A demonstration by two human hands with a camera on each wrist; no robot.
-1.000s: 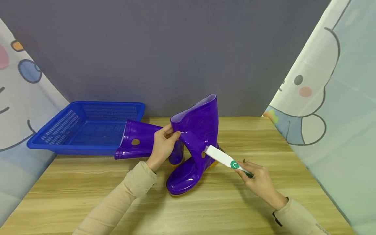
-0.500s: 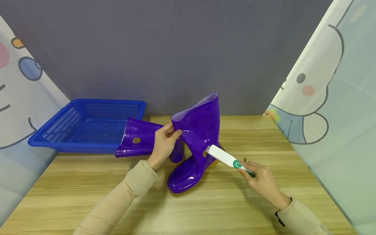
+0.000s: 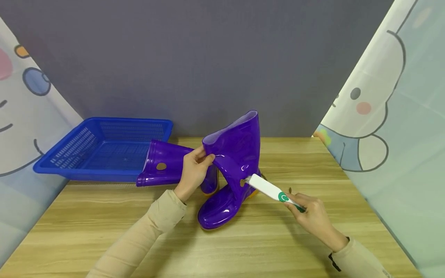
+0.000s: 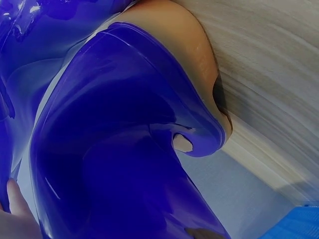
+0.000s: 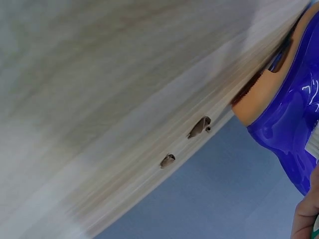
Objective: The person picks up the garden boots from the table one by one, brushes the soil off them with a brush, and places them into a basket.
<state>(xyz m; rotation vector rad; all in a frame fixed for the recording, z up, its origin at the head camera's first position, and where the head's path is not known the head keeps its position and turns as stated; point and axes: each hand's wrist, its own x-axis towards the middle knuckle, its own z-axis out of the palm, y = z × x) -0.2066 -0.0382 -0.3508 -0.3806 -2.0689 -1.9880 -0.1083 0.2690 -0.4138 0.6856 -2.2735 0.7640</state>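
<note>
A glossy purple rain boot (image 3: 233, 166) stands upright on the wooden table (image 3: 243, 247), toe pointing toward me. My left hand (image 3: 194, 170) pinches the front rim of its shaft. My right hand (image 3: 309, 216) grips the green end of a white brush (image 3: 267, 188), whose bristle tip touches the boot's side near a small round hole. A second purple boot (image 3: 167, 164) lies on its side behind my left hand. The left wrist view is filled by the boot's purple shaft (image 4: 124, 149) and tan sole. In the right wrist view the boot's sole and heel (image 5: 284, 89) sit at the right edge.
A blue mesh plastic basket (image 3: 101, 148) sits at the table's back left, with the lying boot's shaft against its front. A grey wall closes the back, and cartoon-printed curtains (image 3: 393, 116) hang on both sides. Bare wood lies in front of the boots.
The brush and my right hand have slid slightly right and down along the boot's side. My left hand and both boots have stayed put.
</note>
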